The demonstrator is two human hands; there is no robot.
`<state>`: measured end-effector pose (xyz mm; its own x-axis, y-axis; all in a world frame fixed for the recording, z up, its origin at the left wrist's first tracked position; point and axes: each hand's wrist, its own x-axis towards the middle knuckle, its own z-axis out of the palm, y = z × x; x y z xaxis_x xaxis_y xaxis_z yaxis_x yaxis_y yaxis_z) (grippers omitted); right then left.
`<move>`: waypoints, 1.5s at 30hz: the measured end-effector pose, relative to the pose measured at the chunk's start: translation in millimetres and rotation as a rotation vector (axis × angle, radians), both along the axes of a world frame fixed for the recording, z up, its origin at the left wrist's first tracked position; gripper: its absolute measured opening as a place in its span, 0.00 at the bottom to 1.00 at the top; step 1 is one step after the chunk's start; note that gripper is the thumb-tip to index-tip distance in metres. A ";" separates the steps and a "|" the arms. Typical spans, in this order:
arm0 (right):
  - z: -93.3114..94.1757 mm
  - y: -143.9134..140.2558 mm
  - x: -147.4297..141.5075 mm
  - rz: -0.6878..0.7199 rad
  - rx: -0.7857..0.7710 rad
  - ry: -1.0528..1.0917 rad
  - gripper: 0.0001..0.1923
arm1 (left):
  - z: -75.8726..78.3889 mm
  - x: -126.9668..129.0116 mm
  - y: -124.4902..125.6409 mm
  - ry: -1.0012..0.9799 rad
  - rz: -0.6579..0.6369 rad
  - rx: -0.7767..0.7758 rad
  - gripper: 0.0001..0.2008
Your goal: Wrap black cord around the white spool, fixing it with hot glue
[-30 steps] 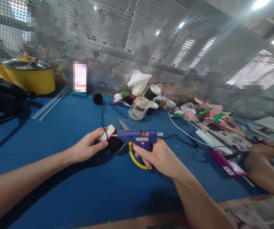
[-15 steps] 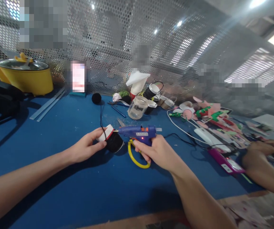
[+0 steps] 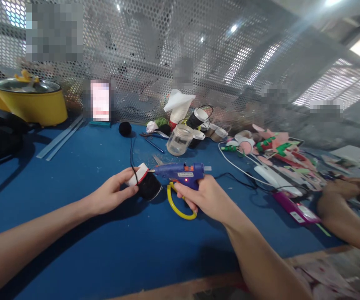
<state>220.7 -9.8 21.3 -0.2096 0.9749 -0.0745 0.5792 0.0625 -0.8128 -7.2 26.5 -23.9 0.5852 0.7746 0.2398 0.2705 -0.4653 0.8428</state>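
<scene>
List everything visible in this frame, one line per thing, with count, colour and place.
Blue plastic glue gun: one, blue, centre, nozzle at the piece.
White and black round piece: one, centre.
Clear glass jar: one, behind the gun.
Yellow cooking pot: one, far left.
Black pompom: one, near the mesh wall.
Pink flat device: one, right.
Blue table mat: one.
Co-worker's hand: far right.
Left hand: holds the piece.
Right hand: grips the gun.
</scene>
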 end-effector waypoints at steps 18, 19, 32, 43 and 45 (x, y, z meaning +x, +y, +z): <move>2.0 -2.6 -0.3 0.022 0.007 -0.011 0.13 | 0.6 -0.7 0.5 -0.012 -0.029 -0.025 0.10; 2.3 -2.6 -0.6 0.016 0.009 -0.016 0.13 | 0.9 -0.6 0.4 -0.009 -0.028 -0.028 0.10; 3.0 -11.3 -6.4 0.082 0.013 0.018 0.10 | 0.9 0.2 0.0 -0.003 -0.015 -0.030 0.08; 6.3 -6.0 -0.7 0.028 -0.007 -0.010 0.13 | 2.7 -1.2 0.0 0.004 -0.039 0.033 0.08; 4.8 -2.6 1.2 0.014 -0.005 -0.010 0.13 | 2.2 -1.7 0.3 0.001 -0.038 0.036 0.08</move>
